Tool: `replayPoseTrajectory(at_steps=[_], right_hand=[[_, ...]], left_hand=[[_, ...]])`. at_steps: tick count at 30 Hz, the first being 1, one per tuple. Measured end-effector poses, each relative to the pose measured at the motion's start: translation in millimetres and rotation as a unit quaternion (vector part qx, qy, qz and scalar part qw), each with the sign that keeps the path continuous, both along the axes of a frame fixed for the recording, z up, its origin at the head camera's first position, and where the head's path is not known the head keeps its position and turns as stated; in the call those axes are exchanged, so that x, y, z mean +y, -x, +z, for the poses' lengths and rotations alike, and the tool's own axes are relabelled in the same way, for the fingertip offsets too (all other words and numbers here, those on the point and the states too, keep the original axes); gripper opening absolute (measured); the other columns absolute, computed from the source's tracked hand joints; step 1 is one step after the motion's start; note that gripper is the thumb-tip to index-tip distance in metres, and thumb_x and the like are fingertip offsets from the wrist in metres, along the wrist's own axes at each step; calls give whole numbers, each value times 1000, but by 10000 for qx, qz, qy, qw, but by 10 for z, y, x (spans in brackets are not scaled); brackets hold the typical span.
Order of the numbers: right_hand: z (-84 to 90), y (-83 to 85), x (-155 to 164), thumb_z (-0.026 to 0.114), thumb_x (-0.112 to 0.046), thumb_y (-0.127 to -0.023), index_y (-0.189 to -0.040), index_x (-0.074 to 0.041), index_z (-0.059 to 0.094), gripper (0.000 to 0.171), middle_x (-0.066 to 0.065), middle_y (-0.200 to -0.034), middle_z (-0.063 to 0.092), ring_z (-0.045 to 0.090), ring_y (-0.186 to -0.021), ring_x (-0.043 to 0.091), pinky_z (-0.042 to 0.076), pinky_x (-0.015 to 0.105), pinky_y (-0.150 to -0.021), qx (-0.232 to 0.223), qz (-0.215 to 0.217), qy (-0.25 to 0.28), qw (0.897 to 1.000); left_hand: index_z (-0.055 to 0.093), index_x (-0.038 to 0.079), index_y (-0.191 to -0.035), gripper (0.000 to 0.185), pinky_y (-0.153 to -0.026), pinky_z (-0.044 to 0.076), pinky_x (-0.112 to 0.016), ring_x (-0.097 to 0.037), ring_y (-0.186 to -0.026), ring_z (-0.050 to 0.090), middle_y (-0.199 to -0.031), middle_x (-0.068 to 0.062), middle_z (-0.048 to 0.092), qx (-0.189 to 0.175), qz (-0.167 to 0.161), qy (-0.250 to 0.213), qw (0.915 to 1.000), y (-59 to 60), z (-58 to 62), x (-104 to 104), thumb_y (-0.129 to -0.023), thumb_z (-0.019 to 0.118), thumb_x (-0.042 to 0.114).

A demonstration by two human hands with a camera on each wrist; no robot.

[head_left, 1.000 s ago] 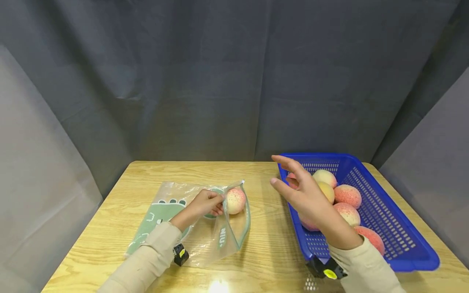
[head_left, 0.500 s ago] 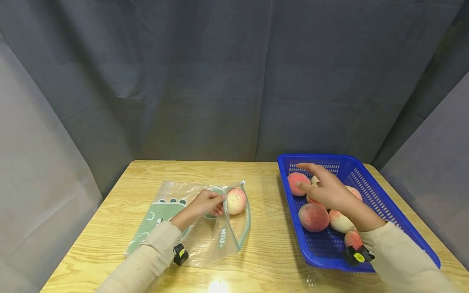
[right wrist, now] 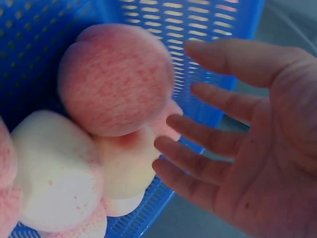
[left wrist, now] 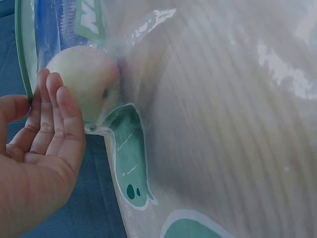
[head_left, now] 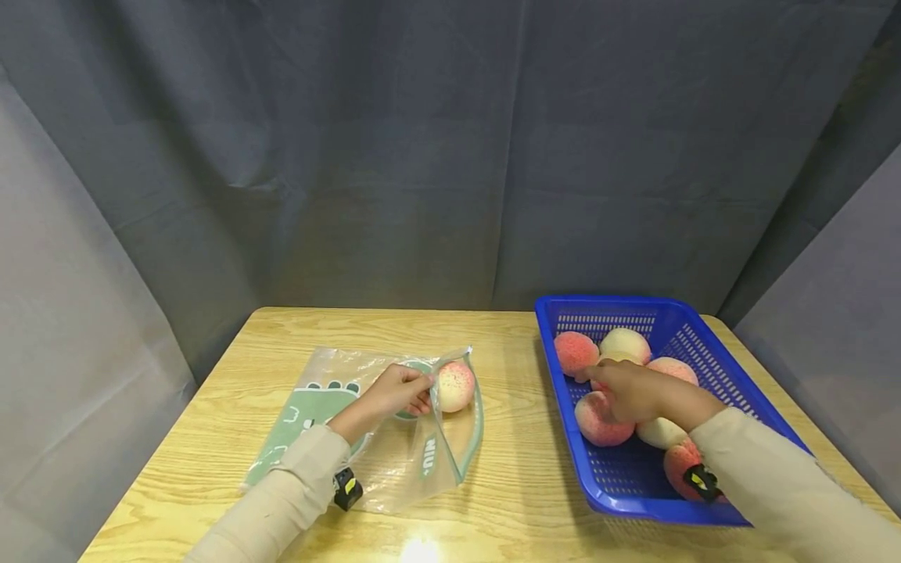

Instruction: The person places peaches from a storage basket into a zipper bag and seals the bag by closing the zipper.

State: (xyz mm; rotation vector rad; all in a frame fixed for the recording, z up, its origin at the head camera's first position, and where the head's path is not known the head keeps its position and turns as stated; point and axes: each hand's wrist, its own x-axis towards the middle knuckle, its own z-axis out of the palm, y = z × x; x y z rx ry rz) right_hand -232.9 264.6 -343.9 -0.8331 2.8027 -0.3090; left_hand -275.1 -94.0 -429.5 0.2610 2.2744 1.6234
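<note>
With thumb and fingers, my left hand (head_left: 394, 391) pinches the green-edged mouth of a clear zip bag (head_left: 394, 489) lying on the table. A pale, pink-speckled peach (head_left: 456, 387) sits just inside the mouth, and through the plastic in the left wrist view the peach (left wrist: 86, 74) shows right by the fingertips. Over the blue basket (head_left: 655, 511) at the right, my right hand (head_left: 637, 391) reaches in among several peaches. The right wrist view shows that hand (right wrist: 267, 139) with its fingers spread and extended, just beside a reddish peach (right wrist: 116, 79), nothing in its grasp.
More peaches lie in the basket, a red one (head_left: 575, 352) at its left wall and a pale one (head_left: 625, 344) toward the back. The wooden table (head_left: 514, 469) runs between bag and basket. A dark curtain (head_left: 394, 156) hangs behind.
My right hand has moved right and down, from above the basket's left rim to in among the peaches. The left hand keeps its pinch on the bag, which stays in place.
</note>
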Motion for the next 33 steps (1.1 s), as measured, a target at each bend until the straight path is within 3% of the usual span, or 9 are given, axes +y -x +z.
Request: replayPoseTrajectory(at_steps=[4, 7, 10, 15, 20, 25, 33], right_hand=[[-65, 11, -16, 76, -2, -66, -122, -4, 58, 59, 12, -107, 58, 50, -79, 17, 49, 33, -73, -168, 121, -523, 9984], [-116, 2, -17, 79, -8, -66, -119, -9, 60, 56, 7, -104, 57, 52, -82, 20, 50, 39, -77, -117, 213, -771, 9967], [-160, -1, -26, 80, -7, -66, -116, -13, 60, 54, 5, -104, 55, 52, -84, 24, 50, 43, -77, -94, 177, -989, 9949], [-191, -7, -69, 86, -1, -58, -114, -17, 57, 66, 6, -106, 50, 51, -91, 29, 54, 43, -69, -173, -87, -1422, 9897], [-234, 3, -90, 90, -6, -54, -110, -17, 56, 67, 5, -100, 49, 54, -91, 31, 54, 41, -64, 215, 63, -1810, 9832], [-278, 26, -75, 89, -11, -52, -103, -17, 56, 61, 4, -94, 50, 56, -81, 29, 52, 40, -60, 692, 404, -1888, 9787], [-243, 37, -43, 88, -12, -54, -102, -20, 55, 59, -1, -88, 49, 53, -75, 22, 51, 38, -64, 460, 533, -1574, 9850]], left_hand=[[64, -3, -84, 30, -67, 58, -32, -18, -66, 65, -73, -8, 64, 6, -42, -15, 10000, 7, -11, -5, -99, 52, 19], [64, -4, -84, 30, -67, 58, -32, -18, -67, 65, -73, -8, 64, 6, -53, -16, 10000, 12, -21, -5, -99, 52, 20], [64, -3, -84, 30, -67, 58, -33, -17, -66, 64, -73, -8, 64, 2, -33, -7, 10000, 9, -22, -3, -99, 52, 20], [64, -2, -84, 29, -68, 59, -34, -17, -66, 64, -73, -7, 64, -21, -31, -30, 10000, 5, -7, 2, -99, 52, 19], [64, -3, -84, 29, -68, 59, -33, -16, -65, 64, -73, -7, 64, 17, -70, -32, 10000, 3, 9, 3, -99, 52, 19], [64, -3, -84, 29, -67, 59, -32, -15, -64, 63, -72, -7, 64, -10, -82, -15, 10000, 4, 5, 2, -99, 52, 19], [64, -3, -84, 29, -67, 59, -31, -16, -65, 64, -72, -7, 64, -2, -99, -3, 10000, 6, 9, -2, -99, 52, 19]])
